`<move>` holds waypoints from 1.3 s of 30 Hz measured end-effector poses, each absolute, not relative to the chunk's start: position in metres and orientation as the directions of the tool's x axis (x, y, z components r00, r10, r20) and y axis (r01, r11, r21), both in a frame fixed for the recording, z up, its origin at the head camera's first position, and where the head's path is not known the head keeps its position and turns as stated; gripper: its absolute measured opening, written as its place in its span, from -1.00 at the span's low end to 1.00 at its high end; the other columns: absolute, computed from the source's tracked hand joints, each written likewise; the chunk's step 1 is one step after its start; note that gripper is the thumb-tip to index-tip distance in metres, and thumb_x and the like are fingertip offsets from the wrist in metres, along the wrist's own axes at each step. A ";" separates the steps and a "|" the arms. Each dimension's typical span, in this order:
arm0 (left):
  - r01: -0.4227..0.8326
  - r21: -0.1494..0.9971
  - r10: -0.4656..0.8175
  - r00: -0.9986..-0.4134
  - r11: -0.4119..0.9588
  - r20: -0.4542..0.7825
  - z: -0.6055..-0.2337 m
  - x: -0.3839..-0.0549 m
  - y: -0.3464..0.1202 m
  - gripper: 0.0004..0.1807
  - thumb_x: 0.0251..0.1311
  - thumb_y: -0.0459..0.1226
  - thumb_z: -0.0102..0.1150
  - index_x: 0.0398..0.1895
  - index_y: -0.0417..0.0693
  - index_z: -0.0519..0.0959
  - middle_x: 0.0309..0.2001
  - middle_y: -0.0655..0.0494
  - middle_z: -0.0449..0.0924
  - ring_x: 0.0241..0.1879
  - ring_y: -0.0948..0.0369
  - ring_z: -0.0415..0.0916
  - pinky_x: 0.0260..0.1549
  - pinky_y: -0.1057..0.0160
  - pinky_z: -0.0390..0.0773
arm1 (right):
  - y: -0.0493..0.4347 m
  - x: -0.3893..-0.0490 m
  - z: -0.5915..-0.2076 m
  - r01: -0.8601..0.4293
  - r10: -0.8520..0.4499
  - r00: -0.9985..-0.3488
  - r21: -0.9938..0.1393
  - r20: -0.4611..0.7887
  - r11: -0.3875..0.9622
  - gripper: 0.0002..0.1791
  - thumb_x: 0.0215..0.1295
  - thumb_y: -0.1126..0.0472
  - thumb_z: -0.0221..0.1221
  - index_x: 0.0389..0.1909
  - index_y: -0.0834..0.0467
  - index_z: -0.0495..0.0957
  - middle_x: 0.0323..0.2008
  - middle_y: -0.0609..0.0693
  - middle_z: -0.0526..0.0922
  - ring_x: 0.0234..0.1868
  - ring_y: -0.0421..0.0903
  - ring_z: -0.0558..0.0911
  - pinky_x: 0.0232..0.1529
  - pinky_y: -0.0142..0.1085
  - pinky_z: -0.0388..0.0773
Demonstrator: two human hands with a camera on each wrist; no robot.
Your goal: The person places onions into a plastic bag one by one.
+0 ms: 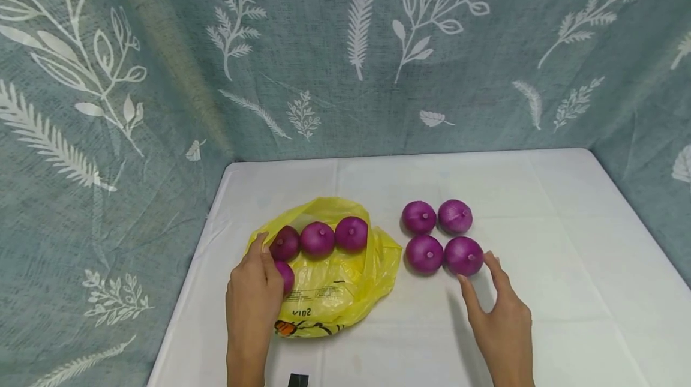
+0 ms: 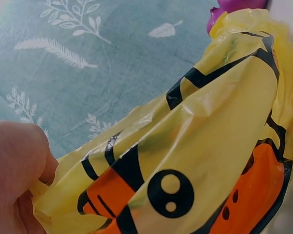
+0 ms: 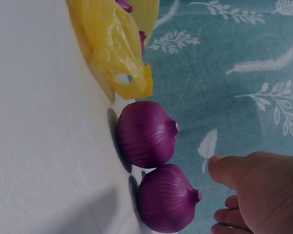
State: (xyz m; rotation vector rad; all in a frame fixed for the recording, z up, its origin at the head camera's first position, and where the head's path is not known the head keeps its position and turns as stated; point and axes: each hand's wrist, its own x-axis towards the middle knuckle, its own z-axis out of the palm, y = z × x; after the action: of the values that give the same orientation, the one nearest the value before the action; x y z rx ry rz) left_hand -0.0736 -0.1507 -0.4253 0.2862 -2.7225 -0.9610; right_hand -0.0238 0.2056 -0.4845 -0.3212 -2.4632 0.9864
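Note:
My left hand holds the left edge of a yellow plastic bag. In the left wrist view, a fold of that bag is pinched in the left hand. Several purple onions lie at the bag's mouth, among them an onion in the middle and one partly hidden by the left hand. Right of the bag, more onions sit in two rows. Beside the front right onion, my right hand has thumb and forefinger spread. The right wrist view shows the right hand near two onions.
A white cloth covers the table. Green-blue curtains with white leaf prints hang behind it and at both sides. A small black object shows at the front edge of the head view.

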 end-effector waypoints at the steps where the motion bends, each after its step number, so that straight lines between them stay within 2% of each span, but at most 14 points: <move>1: -0.106 0.637 -0.264 -0.951 0.764 0.159 -0.425 -0.073 -0.151 -0.49 0.69 -0.19 -0.23 0.51 -0.26 0.40 0.36 -0.35 0.52 0.26 -0.35 0.54 0.13 -0.40 0.53 | 0.205 -0.024 -0.484 0.049 0.377 -0.867 -0.696 0.327 0.716 -0.30 0.32 0.10 0.49 0.44 0.14 0.51 0.36 0.23 0.58 0.31 0.33 0.59 0.22 0.21 0.55; 10: -0.112 0.643 -0.273 -0.949 0.757 0.156 -0.427 -0.072 -0.152 -0.48 0.70 -0.17 -0.24 0.51 -0.27 0.40 0.37 -0.34 0.52 0.27 -0.34 0.54 0.14 -0.39 0.53 | 0.210 -0.039 -0.489 0.068 0.345 -0.892 -0.668 0.291 0.741 -0.21 0.33 0.06 0.47 0.47 0.28 0.42 0.39 0.38 0.49 0.30 0.46 0.54 0.17 0.28 0.55; 22: -0.112 0.638 -0.282 -0.944 0.762 0.171 -0.427 -0.071 -0.152 -0.50 0.69 -0.19 -0.21 0.49 -0.24 0.42 0.33 -0.35 0.55 0.21 -0.36 0.57 0.09 -0.40 0.55 | 0.209 -0.059 -0.496 0.069 0.281 -0.935 -0.663 0.218 0.745 -0.08 0.31 0.00 0.49 0.53 0.33 0.32 0.45 0.39 0.41 0.45 0.38 0.42 0.32 0.23 0.46; 30: -0.109 0.637 -0.277 -0.946 0.763 0.171 -0.426 -0.072 -0.153 -0.50 0.68 -0.19 -0.21 0.50 -0.22 0.43 0.32 -0.34 0.56 0.19 -0.35 0.59 0.07 -0.39 0.56 | 0.213 -0.065 -0.498 0.058 0.253 -0.947 -0.670 0.197 0.740 -0.03 0.25 0.08 0.53 0.54 0.38 0.28 0.48 0.40 0.35 0.47 0.40 0.37 0.34 0.21 0.43; 39: -0.102 0.634 -0.261 -0.951 0.766 0.164 -0.427 -0.075 -0.151 -0.49 0.68 -0.18 -0.23 0.51 -0.21 0.42 0.33 -0.32 0.56 0.21 -0.32 0.59 0.04 -0.37 0.59 | 0.216 -0.069 -0.496 0.067 0.254 -0.953 -0.702 0.167 0.709 -0.02 0.28 0.04 0.51 0.56 0.37 0.26 0.49 0.38 0.35 0.47 0.39 0.38 0.36 0.21 0.41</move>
State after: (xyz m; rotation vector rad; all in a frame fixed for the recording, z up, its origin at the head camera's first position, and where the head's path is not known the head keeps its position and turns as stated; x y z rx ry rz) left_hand -0.0750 -0.1512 -0.4267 0.2842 -2.7197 -0.9561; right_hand -0.0695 0.2164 -0.4960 -0.2552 -2.6663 1.0800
